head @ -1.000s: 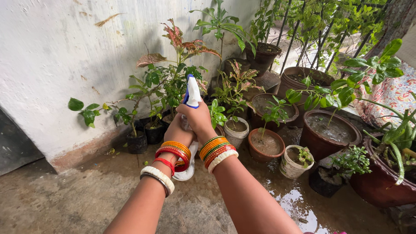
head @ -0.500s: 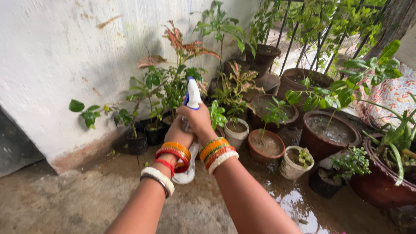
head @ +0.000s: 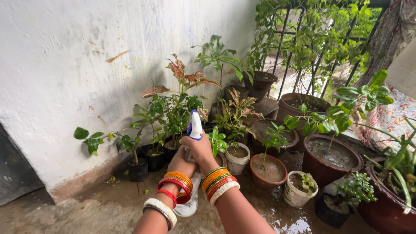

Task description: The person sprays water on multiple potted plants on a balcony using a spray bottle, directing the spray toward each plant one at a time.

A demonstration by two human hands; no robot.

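Note:
Both my hands hold a white spray bottle with a blue trigger head (head: 195, 125). My right hand (head: 200, 151) wraps its neck, fingers at the trigger. My left hand (head: 181, 162) grips the clear body lower down, whose bottom (head: 188, 208) shows below my wrists. Coloured bangles sit on both wrists. The nozzle points toward the leafy plants in small black pots (head: 154, 158) by the white wall (head: 65, 78). A red-leaved plant (head: 186, 80) rises just beyond the nozzle.
Several pots crowd the right: a white pot (head: 237, 157), a terracotta pot (head: 266, 170), a small white pot (head: 298, 193), large brown pots (head: 331, 156). A metal railing with vines (head: 312, 39) stands behind. The concrete floor (head: 86, 212) is wet, with a puddle (head: 299, 223).
The view has tilted up, so my hands and the bottle sit lower in the frame. My grip on the bottle is unchanged and it still points at the same plants.

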